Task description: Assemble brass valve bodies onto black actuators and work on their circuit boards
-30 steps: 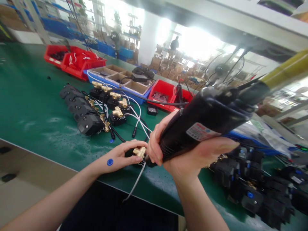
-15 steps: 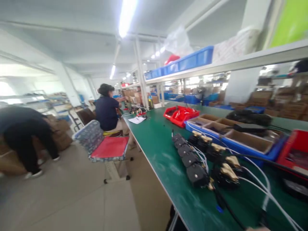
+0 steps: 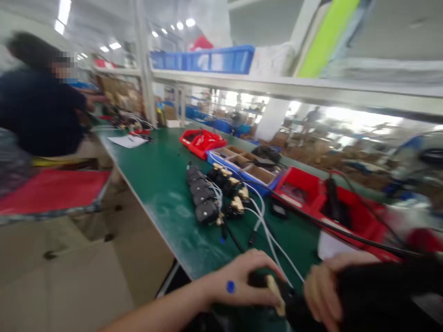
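At the bottom of the head view, my left hand (image 3: 247, 281) curls its thumb and fingers around a black part with a beige fitting (image 3: 276, 295). My right hand (image 3: 327, 286) is beside it, fingers wrapped on something dark. A large black object (image 3: 391, 290), too blurred to name, covers much of that hand. Beyond my hands, a row of black block-shaped parts (image 3: 204, 203) lies on the green table (image 3: 166, 184). Next to the row are black parts with brass-coloured fittings (image 3: 237, 205), and white tubes (image 3: 265, 226) run from them towards me.
A blue divided bin (image 3: 258, 184) and red bins (image 3: 294, 196) line the table's far side, with another red bin (image 3: 200, 143) further left. A black cable (image 3: 321, 221) crosses in front. Overhead runs a shelf (image 3: 277, 85) with blue crates (image 3: 218, 60). A co-worker (image 3: 38, 101) sits at left.
The view has swung right and down, and the scene has shifted left. Both my hands are now in view, the left on a black part; only a sliver of a hand showed before.
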### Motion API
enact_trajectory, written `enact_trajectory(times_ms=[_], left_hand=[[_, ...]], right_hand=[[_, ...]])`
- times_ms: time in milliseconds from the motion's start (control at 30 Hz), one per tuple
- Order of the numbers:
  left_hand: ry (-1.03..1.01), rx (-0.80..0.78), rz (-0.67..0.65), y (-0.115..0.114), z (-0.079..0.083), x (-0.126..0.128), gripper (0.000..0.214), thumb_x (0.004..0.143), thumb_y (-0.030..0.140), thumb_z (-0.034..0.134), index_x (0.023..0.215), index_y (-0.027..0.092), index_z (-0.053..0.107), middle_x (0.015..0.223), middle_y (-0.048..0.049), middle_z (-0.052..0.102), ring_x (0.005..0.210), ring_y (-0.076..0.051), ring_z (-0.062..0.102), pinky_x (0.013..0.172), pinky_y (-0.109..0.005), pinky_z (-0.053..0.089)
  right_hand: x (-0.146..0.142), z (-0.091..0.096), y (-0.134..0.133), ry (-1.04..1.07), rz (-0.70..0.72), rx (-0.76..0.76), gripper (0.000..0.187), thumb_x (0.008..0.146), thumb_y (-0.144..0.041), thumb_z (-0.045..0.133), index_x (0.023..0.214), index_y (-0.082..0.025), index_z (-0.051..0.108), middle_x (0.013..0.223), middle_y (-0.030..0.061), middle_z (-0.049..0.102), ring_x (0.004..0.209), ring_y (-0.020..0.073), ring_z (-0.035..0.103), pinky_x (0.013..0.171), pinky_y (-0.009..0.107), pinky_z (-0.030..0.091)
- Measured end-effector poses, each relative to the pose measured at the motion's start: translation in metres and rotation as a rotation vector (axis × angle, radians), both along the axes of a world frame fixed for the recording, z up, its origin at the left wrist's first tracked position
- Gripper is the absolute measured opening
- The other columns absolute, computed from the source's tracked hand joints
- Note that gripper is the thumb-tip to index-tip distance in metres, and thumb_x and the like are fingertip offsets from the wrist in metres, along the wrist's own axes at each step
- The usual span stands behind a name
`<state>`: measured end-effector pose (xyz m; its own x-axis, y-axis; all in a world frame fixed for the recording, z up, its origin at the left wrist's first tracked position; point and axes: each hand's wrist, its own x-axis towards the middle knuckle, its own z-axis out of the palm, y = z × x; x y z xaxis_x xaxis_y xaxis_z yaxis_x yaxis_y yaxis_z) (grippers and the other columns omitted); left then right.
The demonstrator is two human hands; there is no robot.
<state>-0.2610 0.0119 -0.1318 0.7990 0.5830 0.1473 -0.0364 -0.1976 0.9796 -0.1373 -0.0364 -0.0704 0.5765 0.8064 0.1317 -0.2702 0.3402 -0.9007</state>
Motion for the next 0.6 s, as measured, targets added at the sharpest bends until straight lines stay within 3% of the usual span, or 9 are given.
enact_trajectory(times_ms=[67,133,300,600], left_hand=[[-0.039,-0.121,-0.153,0.005,-0.002,0.0,0.04,0.078,0.043,0.074,0.109,0.018,0.073,0.107,-0.0078,0.072,0.102,-0.024,0.064,0.095,-0.036,0.049],[-0.042,-0.213,-0.23,0.01,-0.004,0.0,0.027,0.082,0.035,0.069,0.103,0.018,0.072,0.094,-0.0029,0.071,0.087,-0.019,0.064,0.083,-0.03,0.051],[-0.015,-0.263,-0.24,0.011,-0.003,0.002,0.021,0.081,0.031,0.069,0.098,0.018,0.069,0.087,0.0012,0.064,0.082,-0.017,0.057,0.077,-0.027,0.046],[0.008,-0.204,-0.251,0.017,-0.011,0.003,0.032,0.082,0.045,0.072,0.1,0.019,0.069,0.091,-0.0014,0.063,0.088,-0.022,0.056,0.086,-0.033,0.047]], right_hand=[[0.017,0.013,-0.032,-0.072,-0.014,0.051,0.064,0.073,-0.087,0.063,0.07,-0.023,0.068,0.046,-0.0035,0.049,0.031,0.0144,0.044,0.033,0.029,0.04],[0.017,0.028,-0.044,-0.099,0.076,0.156,0.072,0.069,-0.092,0.06,0.07,-0.02,0.068,0.038,-0.0062,0.043,0.026,0.0109,0.037,0.031,0.024,0.034],[-0.002,0.043,-0.036,-0.074,0.219,0.287,0.067,0.074,-0.085,0.066,0.079,-0.018,0.07,0.044,-0.0034,0.056,0.03,0.0122,0.047,0.034,0.021,0.037],[-0.013,0.051,-0.031,-0.091,0.27,0.202,0.068,0.063,-0.085,0.074,0.07,-0.018,0.066,0.045,-0.0019,0.055,0.03,0.0161,0.049,0.036,0.029,0.042]])
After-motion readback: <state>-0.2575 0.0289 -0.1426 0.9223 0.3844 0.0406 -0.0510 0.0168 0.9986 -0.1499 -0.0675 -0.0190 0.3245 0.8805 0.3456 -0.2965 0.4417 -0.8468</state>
